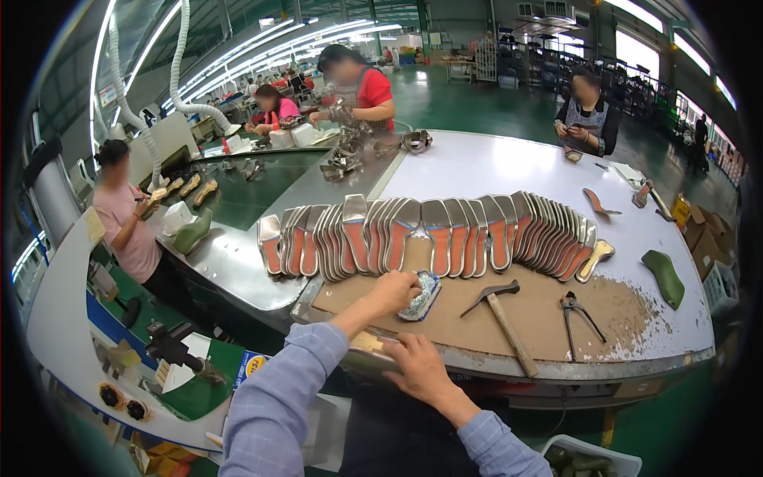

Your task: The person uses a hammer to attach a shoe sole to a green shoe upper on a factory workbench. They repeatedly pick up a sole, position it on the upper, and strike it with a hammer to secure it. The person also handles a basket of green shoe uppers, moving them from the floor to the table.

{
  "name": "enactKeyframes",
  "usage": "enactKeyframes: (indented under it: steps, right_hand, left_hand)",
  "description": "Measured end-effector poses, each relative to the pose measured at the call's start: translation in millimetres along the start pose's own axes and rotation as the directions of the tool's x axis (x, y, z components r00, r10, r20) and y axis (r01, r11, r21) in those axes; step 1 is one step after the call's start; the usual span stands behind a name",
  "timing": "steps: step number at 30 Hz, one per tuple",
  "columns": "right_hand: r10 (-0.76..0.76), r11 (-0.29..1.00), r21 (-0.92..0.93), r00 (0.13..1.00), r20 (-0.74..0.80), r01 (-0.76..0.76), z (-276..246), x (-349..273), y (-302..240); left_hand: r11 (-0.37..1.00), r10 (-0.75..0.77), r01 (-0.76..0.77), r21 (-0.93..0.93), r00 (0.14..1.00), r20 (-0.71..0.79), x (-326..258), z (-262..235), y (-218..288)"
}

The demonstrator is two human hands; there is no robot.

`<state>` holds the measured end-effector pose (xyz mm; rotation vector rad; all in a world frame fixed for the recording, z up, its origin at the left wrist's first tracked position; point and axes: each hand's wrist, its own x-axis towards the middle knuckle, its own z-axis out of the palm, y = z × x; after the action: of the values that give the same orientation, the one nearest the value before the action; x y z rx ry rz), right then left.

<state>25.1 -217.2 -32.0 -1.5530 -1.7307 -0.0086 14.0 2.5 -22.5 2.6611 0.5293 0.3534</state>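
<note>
My left hand (395, 289) reaches out over the brown board (445, 318), fingers pinched at the rim of a small shiny dish (421, 296); what it pinches is too small to tell. My right hand (420, 367) rests on a pale shoe last with a metal insole (367, 352) at the table's near edge, held against my lap. Behind the dish a long fanned row of silver and orange insoles (433, 234) leans across the table. A hammer (502, 314) and pincers (576, 308) lie on the board to the right.
A green shoe last (664, 277) lies at the right on the white table (493, 167). A conveyor belt (238, 199) with lasts runs at the left, where several other people work. One person stands at the table's far right. Boxes (703, 238) sit beyond the right edge.
</note>
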Motion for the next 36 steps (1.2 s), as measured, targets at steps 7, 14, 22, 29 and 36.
enactKeyframes:
  steps: [7, 14, 22, 29, 36]
  right_hand:
    - [-0.023, 1.000, -0.005, 1.000, 0.008, 0.023, 0, 5, -6]
    - [0.000, 1.000, -0.029, 0.999, 0.052, 0.001, 5, 3, 4]
    - [0.294, 0.883, -0.335, 0.944, -0.149, -0.328, -67, -46, 49]
    - [0.642, 0.654, -0.548, 0.766, 0.037, -0.522, -125, -93, 101]
    - [0.667, 0.745, 0.117, 0.730, -0.147, -0.657, -125, -102, 40]
  left_hand:
    - [0.993, 0.117, -0.117, 0.004, 0.987, -0.108, -8, -5, -15]
    - [0.884, -0.082, 0.056, -0.464, 0.996, -0.037, -99, -61, 57]
    - [0.961, -0.019, -0.021, -0.275, 0.989, -0.143, -140, -34, 62]
    - [0.967, -0.048, 0.031, -0.253, 0.997, -0.062, -133, -39, 66]
    - [0.975, -0.063, 0.056, -0.213, 0.998, -0.025, -131, -34, 64]
